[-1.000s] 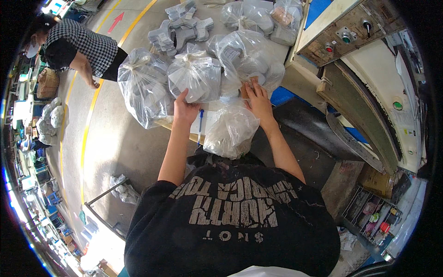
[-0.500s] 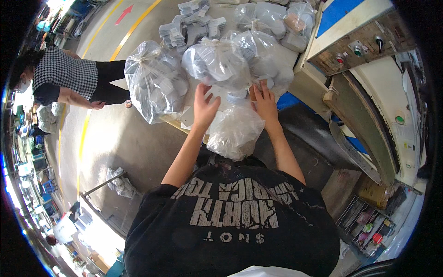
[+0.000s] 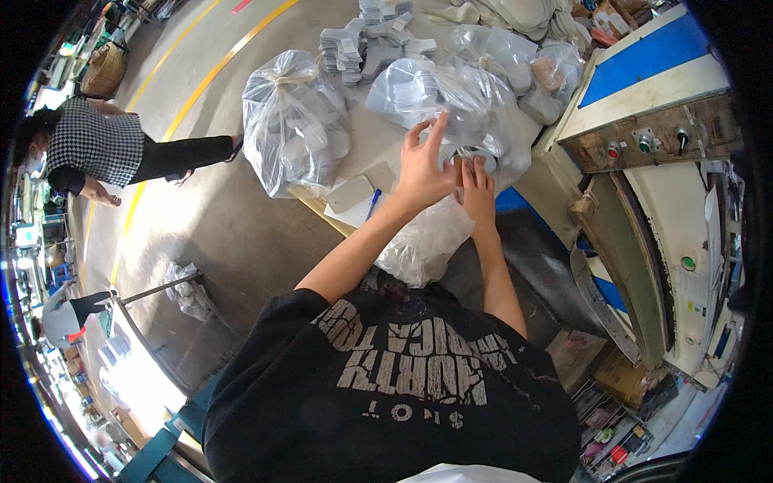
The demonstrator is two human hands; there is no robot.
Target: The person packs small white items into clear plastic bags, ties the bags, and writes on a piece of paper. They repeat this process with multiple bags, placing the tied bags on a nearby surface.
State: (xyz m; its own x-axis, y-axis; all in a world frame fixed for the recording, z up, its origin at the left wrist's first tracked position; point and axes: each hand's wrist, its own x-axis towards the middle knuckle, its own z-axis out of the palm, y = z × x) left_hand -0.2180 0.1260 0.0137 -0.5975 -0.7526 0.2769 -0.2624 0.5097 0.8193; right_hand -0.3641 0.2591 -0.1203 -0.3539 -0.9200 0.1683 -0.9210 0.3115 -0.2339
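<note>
My left hand [image 3: 425, 169] is raised over the table edge, thumb and fingers apart with nothing in them. It is close to a tied clear bag [image 3: 407, 87] of stacked grey-white pieces. My right hand [image 3: 477, 193] is beside it, fingers curled against a small brown thing [image 3: 462, 171], whose kind is partly hidden by the fingers. Between my forearms a crumpled clear plastic bag [image 3: 427, 241] with whitish contents rests close to my body. A pale rounded flat thing [image 3: 349, 196] and a blue pen [image 3: 373, 204] lie left of my left wrist.
Another full tied bag [image 3: 295, 133] stands at the table's left. Stacks of grey cut pieces [image 3: 374, 40] lie at the back. To the right is a machine with a knob panel [image 3: 644, 145]. A person in a checked top [image 3: 101, 141] is on the floor at left.
My left hand has moved right, toward my right hand, and its forearm now slants across. The view has shifted, uncovering the pen and pale flat thing. The person at left has moved.
</note>
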